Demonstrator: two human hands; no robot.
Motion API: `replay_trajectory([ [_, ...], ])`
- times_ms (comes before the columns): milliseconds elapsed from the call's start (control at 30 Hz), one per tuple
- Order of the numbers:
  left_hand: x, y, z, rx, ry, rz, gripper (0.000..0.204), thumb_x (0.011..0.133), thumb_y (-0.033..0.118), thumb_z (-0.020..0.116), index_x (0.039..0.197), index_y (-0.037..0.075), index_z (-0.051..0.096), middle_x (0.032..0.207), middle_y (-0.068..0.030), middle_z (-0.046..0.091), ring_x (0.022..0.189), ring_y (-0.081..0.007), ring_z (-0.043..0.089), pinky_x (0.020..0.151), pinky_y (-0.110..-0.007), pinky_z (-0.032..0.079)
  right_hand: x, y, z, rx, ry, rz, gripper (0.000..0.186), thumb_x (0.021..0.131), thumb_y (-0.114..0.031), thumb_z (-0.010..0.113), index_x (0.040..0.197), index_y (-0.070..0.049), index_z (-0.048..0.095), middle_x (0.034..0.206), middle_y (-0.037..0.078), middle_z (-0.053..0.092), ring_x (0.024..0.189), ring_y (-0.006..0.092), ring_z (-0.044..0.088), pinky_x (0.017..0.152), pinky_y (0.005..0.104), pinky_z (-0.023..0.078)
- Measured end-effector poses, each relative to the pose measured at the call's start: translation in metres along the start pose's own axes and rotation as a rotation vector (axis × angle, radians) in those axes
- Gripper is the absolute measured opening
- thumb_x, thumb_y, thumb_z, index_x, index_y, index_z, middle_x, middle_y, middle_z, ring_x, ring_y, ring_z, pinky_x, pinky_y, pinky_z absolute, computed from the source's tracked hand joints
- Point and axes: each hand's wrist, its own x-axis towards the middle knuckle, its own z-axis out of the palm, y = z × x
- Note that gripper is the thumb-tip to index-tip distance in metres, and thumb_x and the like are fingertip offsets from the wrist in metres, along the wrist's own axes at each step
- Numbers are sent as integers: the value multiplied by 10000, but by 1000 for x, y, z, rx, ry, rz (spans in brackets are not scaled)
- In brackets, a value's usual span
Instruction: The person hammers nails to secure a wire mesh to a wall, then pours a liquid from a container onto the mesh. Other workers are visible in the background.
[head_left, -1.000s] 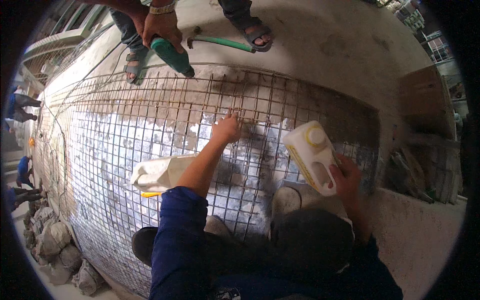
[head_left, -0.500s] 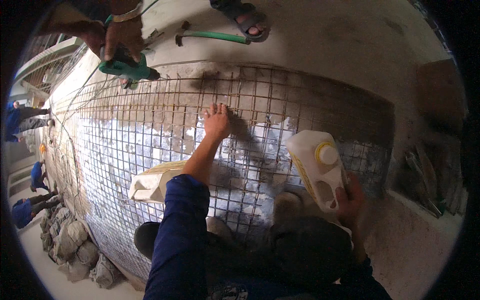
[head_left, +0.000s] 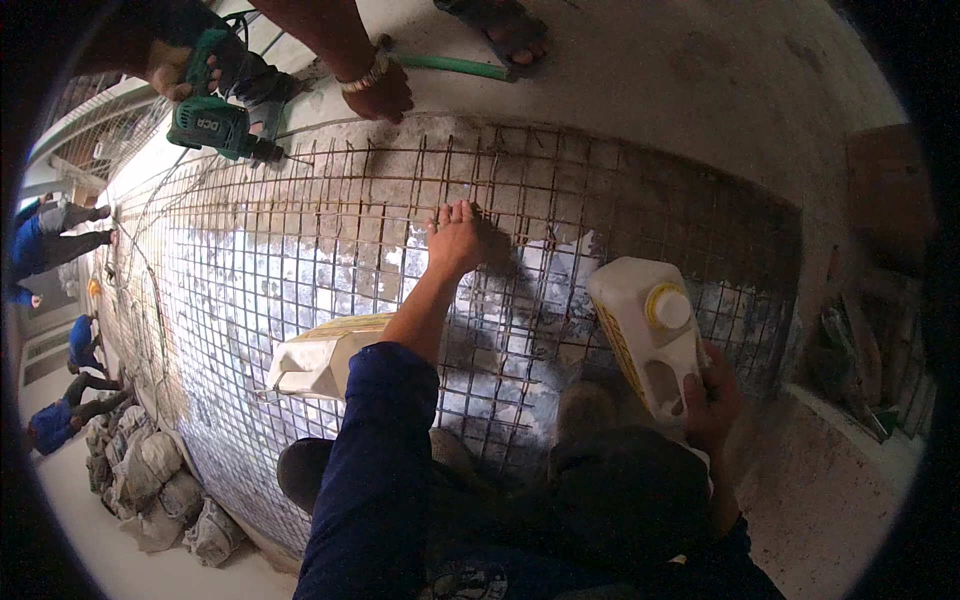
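Steel rebar mesh (head_left: 300,262): laid, uncovered. White jerrycan (head_left: 640,320), 1: above the mesh's right part, cap (head_left: 674,307) on; right hand (head_left: 714,400) grip closed round its handle. Left hand (head_left: 458,240): over mesh's middle, fingers extended, holding nothing visible; contact unclear.

White plastic jug (head_left: 618,283), R of ctr, was gripped by its moulded handle in the R hand (head_left: 712,398); approx. upright, white cap (head_left: 674,308) w/ yellow ring on & facing up, yellow print down L side. Steel mesh (head_left: 300,240), a grid of thin bars, rusty at far edge, lay flat over patchy brown & pale ground (head_left: 574,248), under L hand (head_left: 456,242).
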Motion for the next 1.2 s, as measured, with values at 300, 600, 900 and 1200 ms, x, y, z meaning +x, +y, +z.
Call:
replay_trajectory([
  [300, 14, 27, -29, 86, -161, 14, 905, 864, 487, 637, 1531, 78, 184, 1623, -117, 62, 1477, -362, 135, 1129, -616, 217, -3, 20, -2, -49, 5, 27, 452, 876, -169, 634, 1277, 31, 572, 1121, 185, 657, 790, 196, 650, 615, 316, 538],
  [600, 12, 40, 9, 85, -31, 20, 802, 860, 417, 612, 1523, 141, 253, 1577, -227, 166, 1436, -435, 192, 1103, -665, 186, -3, 23, -6, -27, -33, 137, 446, 921, -179, 569, 1320, 15, 530, 1189, 181, 607, 885, 198, 627, 704, 332, 530],
  [900, 23, -69, -52, -391, 176, -562, 451, 770, 248, 676, 1182, 69, 650, 1141, -210, 664, 1017, -385, 658, 887, -476, 523, 13, 64, -12, -135, -22, -195, 465, 940, -203, 540, 1329, 46, 477, 1194, 209, 577, 919, 220, 615, 713, 340, 522],
  [1200, -17, -315, -117, -75, 24, -836, 805, 848, 102, 475, 1539, 109, 62, 891, -192, 691, 657, -258, 653, 552, -415, 522, 14, 66, -19, -220, -3, -296, 490, 952, -246, 538, 1339, 44, 463, 1219, 225, 557, 1022, 263, 607, 797, 369, 524],
])
